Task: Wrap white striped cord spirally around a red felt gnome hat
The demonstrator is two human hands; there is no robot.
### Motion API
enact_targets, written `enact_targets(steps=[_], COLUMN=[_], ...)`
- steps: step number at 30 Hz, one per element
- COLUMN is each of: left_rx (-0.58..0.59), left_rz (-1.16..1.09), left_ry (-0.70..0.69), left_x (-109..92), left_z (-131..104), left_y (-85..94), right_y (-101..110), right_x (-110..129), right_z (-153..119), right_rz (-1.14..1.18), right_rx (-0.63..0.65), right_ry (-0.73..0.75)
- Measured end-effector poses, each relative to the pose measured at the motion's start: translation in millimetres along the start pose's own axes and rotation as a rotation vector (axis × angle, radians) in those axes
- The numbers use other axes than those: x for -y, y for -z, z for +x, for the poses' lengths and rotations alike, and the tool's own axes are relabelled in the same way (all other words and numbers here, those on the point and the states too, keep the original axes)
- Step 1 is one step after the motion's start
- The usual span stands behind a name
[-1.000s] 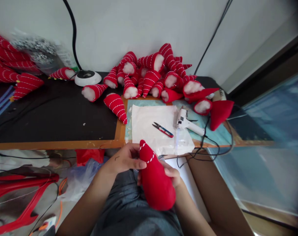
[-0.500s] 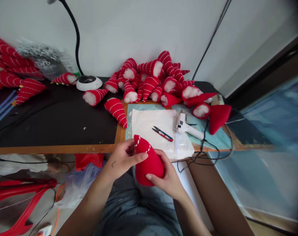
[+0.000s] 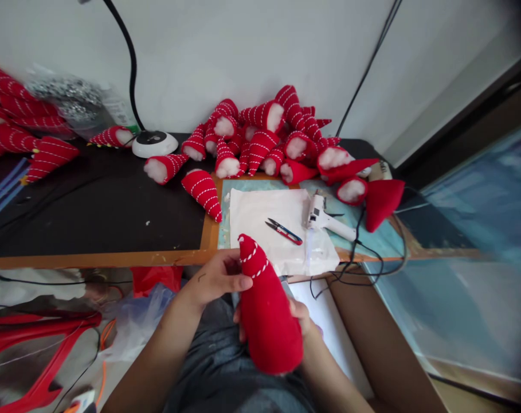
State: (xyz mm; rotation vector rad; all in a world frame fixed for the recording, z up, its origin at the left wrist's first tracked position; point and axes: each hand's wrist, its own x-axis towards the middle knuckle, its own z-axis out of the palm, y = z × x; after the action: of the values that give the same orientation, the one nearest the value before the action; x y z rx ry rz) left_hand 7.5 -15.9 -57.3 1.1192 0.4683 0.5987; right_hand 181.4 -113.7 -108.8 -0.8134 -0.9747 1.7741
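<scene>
Red cone: a stuffed-looking cloth piece held above the lap, in front of the table edge, its narrow tip pointing up and away, its wide end toward the person.
Red-and-white cord: wound about the cone near the tip, the rest of the visible cloth plain.
Left hand: grasping the cone by its upper part, thumb lying on the cord side, the other fingers mostly hidden behind.
Right hand: grasping the cone lower down, around its right side — the palm is hidden behind the cloth.
White sheet: just beyond the cone, on a pale blue board on the black table.
Snips: lying on the sheet, blades toward the left.
Glue gun: white, at the sheet's right side, with a black cable near its handle.
Pile of cones: red with white stitched lines, against the wall, many showing white filling at the open end.
Single striped cone: near the board's left edge, tip toward the person.
Plain red cone: at the board's right, tip toward the person.
Lamp base: white and round, left of the pile — a black neck rises from it.
Red stool: below the table, far left.
</scene>
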Motion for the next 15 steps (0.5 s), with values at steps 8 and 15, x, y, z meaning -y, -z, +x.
enact_targets(steps=[8,15], left_rx=[-0.384,-0.398], left_rz=[0.162,0.224], left_ry=[-0.137,-0.127], left_x=[-5,-4], left_z=[2,-1], left_y=[-6.0,-8.1], right_y=[12,0], right_x=[22,24], right_z=[-12,-14], right_rz=[-0.295,-0.506], right_rx=[-0.29,-0.435], right_ry=[0.279,0.271])
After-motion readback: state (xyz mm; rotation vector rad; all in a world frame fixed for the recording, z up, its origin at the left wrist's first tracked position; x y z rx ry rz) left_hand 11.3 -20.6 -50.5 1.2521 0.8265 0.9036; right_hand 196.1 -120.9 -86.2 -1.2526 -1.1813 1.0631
